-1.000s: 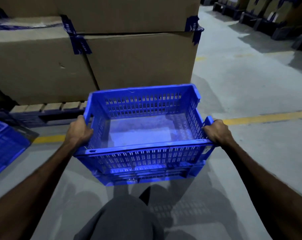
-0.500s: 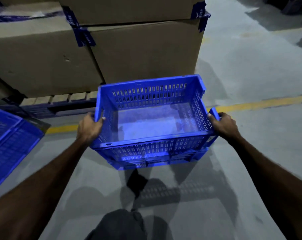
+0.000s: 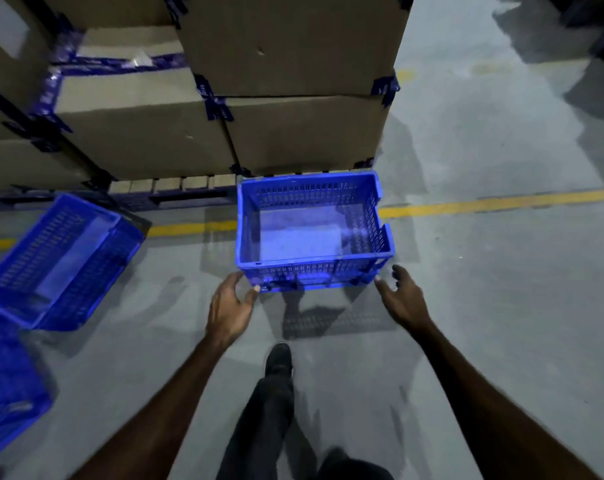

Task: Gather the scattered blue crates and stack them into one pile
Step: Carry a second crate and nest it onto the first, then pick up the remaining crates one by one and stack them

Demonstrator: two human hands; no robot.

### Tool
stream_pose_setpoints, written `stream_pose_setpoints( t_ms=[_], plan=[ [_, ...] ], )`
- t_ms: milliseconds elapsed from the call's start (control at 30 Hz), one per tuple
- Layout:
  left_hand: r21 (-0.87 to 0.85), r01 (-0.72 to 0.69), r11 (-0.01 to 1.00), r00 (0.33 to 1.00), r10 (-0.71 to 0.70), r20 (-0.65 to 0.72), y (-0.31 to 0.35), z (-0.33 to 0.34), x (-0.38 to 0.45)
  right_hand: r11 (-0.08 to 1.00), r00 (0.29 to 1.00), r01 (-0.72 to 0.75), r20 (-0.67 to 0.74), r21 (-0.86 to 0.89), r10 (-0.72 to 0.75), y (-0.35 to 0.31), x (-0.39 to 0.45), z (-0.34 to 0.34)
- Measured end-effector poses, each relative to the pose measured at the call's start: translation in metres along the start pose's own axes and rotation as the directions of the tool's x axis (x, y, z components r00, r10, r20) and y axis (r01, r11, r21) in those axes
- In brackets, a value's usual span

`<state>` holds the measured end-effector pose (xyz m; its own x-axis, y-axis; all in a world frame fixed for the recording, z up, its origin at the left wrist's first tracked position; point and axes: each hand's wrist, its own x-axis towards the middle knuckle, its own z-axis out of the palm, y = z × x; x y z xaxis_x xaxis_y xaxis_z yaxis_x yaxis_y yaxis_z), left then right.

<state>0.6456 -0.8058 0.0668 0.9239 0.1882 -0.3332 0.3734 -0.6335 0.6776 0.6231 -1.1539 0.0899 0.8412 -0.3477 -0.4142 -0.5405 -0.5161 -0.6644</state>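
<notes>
A blue slatted crate, nested on another of the same kind, stands upright on the grey floor just in front of the cardboard boxes. My left hand is at its near left corner, fingers relaxed, thumb tip by the lower edge. My right hand hovers off the near right corner with spread fingers, holding nothing. A second blue crate lies tilted at the left. A third blue crate sits at the lower left edge, partly cut off.
Stacked cardboard boxes with blue tape stand on a pallet behind the crates. A yellow floor line runs across. My leg and shoe are between my arms. Open concrete floor lies to the right.
The nested crates went down from my grip onto the floor. Both hands let go of the rims and drew back to the near corners. The view pulled back, showing the left crates.
</notes>
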Motion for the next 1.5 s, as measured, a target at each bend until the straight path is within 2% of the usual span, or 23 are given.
stream_pose_setpoints(
  t_ms=[200,367,600,833,933,1133,1333,1500],
  plan=[
    [-0.030,-0.037,0.999,0.998,0.038,0.048,0.052,-0.079,-0.160,0.996,0.996,0.080,0.032,0.034,-0.082,-0.050,-0.151,-0.056],
    [-0.118,-0.023,0.993,0.999,0.019,-0.035,0.070,-0.128,-0.260,0.988,0.987,0.149,0.049,0.037,-0.151,-0.071,-0.238,-0.079],
    [-0.126,0.032,0.991,0.996,-0.043,-0.082,0.026,-0.175,-0.351,0.960,0.950,0.278,0.138,0.033,-0.280,-0.086,-0.319,-0.063],
    [-0.203,0.077,0.976,0.965,-0.125,-0.231,-0.044,-0.245,-0.412,0.902,0.870,0.432,0.257,0.012,-0.420,-0.133,-0.389,-0.010],
    [-0.268,0.094,0.959,0.920,-0.186,-0.344,-0.080,-0.277,-0.446,0.861,0.813,0.509,0.338,-0.017,-0.474,-0.156,-0.424,0.024],
    [-0.405,0.154,0.901,0.777,-0.363,-0.513,-0.181,-0.342,-0.552,0.746,0.642,0.666,0.501,0.009,-0.580,-0.201,-0.523,0.116],
    [-0.505,0.197,0.840,0.589,-0.514,-0.624,-0.286,-0.396,-0.655,0.709,0.519,0.699,0.615,0.095,-0.594,-0.231,-0.646,0.218],
    [-0.536,0.207,0.819,0.497,-0.560,-0.663,-0.352,-0.434,-0.714,0.667,0.432,0.733,0.666,0.134,-0.608,-0.254,-0.730,0.285]
  ],
)
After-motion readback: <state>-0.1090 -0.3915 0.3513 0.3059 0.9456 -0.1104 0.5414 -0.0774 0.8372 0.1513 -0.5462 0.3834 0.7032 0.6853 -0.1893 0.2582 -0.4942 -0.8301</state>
